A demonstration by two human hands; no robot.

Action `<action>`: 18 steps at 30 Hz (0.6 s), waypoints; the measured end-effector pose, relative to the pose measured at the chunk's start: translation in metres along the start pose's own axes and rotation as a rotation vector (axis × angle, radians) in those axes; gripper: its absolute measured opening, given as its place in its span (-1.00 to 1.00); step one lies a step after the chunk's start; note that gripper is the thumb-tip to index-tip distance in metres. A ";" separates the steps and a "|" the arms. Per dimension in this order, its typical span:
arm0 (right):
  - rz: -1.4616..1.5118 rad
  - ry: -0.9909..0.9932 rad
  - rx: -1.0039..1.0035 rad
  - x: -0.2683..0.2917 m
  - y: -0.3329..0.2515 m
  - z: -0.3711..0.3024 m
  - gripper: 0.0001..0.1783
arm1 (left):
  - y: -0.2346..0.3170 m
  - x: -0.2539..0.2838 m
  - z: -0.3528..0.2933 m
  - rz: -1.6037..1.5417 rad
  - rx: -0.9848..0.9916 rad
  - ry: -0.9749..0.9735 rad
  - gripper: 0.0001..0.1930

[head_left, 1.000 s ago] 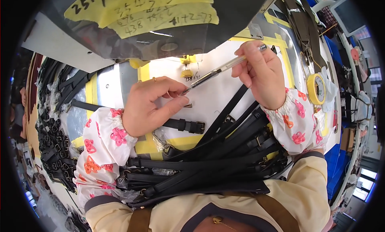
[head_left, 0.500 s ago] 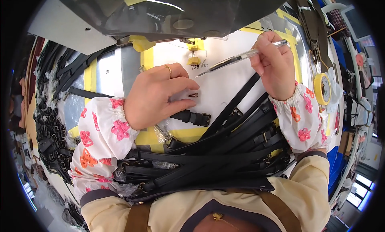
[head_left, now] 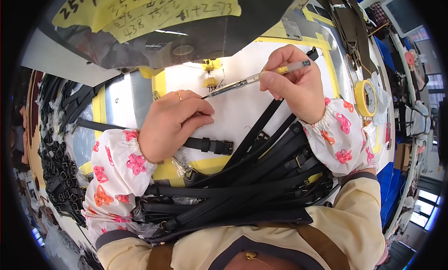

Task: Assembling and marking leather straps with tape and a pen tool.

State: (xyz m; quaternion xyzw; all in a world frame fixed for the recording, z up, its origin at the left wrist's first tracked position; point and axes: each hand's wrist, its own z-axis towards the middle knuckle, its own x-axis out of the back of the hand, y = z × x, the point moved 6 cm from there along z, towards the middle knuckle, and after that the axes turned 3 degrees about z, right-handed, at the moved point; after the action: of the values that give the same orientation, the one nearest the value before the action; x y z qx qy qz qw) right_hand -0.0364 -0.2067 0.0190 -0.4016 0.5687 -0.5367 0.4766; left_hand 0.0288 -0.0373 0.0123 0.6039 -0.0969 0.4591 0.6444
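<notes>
My right hand (head_left: 298, 86) grips a slim clear pen (head_left: 240, 82), tilted so that its tip points down to the left. That tip meets or nearly meets the fingers of my left hand (head_left: 175, 123). The left fingers are curled together, thumb against forefinger; whatever they may pinch is hidden. Just below this hand lies a black strap end with a metal buckle (head_left: 227, 147). White work surface (head_left: 242, 114) shows between both hands, edged with yellow tape.
A dark machine housing (head_left: 186, 34) with handwritten yellow paper overhangs the far side. Black belts (head_left: 252, 176) lie heaped in front of me; more straps with buckles (head_left: 60, 160) pile up at left. A yellow tape roll (head_left: 365, 98) stands at right.
The pen has moved left, bringing its tip to my left fingers. Those fingers have closed, and the small dark metal piece beside them no longer shows. My view has shifted slightly.
</notes>
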 end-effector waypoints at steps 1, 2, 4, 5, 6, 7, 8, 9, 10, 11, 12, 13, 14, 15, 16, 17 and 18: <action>0.004 -0.003 0.019 0.000 -0.001 0.000 -0.78 | 0.000 0.001 -0.001 0.000 0.000 0.001 -0.88; 0.005 -0.005 0.018 0.001 0.000 0.001 -0.78 | -0.002 0.003 -0.002 -0.005 0.022 -0.005 -0.88; 0.054 0.085 0.028 0.010 0.001 0.002 -0.82 | -0.003 0.006 -0.004 -0.008 0.051 -0.006 -0.87; 0.098 0.140 0.081 0.015 0.001 0.005 -0.86 | -0.008 0.007 -0.005 -0.068 0.136 0.006 -0.87; 0.167 0.149 0.089 0.021 0.002 0.006 -0.86 | -0.013 0.009 -0.006 -0.128 0.222 0.020 -0.87; 0.241 0.153 0.093 0.025 0.003 0.007 -0.86 | -0.016 0.014 -0.006 -0.201 0.301 0.060 -0.87; 0.233 0.153 0.112 0.025 0.003 0.007 -0.85 | -0.021 0.014 -0.006 -0.292 0.314 0.092 -0.87; 0.219 0.151 0.087 0.023 0.003 0.006 -0.84 | -0.025 0.014 -0.007 -0.382 0.326 0.126 -0.87; 0.202 0.133 0.091 0.021 0.003 0.004 -0.84 | -0.025 0.015 -0.007 -0.378 0.335 0.132 -0.87; 0.186 0.116 0.097 0.019 0.002 0.003 -0.84 | -0.022 0.015 -0.006 -0.355 0.317 0.118 -0.86; 0.190 0.107 0.094 0.017 0.002 0.003 -0.84 | -0.019 0.016 -0.006 -0.332 0.297 0.103 -0.85; 0.185 0.116 0.092 0.017 0.002 0.003 -0.83 | -0.019 0.016 -0.006 -0.330 0.302 0.106 -0.85; 0.180 0.126 0.091 0.017 0.002 0.003 -0.83 | -0.020 0.015 -0.006 -0.374 0.319 0.076 -0.83; 0.182 0.122 0.090 0.016 0.002 0.003 -0.83 | -0.020 0.013 -0.007 -0.418 0.335 0.046 -0.82; 0.178 0.117 0.086 0.014 0.002 0.002 -0.82 | -0.019 0.013 -0.006 -0.418 0.336 0.047 -0.82; 0.174 0.113 0.083 0.014 0.002 0.002 -0.82 | -0.018 0.012 -0.006 -0.419 0.354 0.031 -0.82; 0.174 0.113 0.083 0.014 0.001 0.002 -0.82 | -0.018 0.010 -0.006 -0.419 0.372 0.015 -0.81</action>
State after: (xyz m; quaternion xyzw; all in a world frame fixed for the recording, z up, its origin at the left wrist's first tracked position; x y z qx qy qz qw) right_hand -0.0378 -0.2201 0.0161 -0.2998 0.6046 -0.5384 0.5048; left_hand 0.0450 -0.0243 0.0050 0.7151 0.1207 0.3300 0.6042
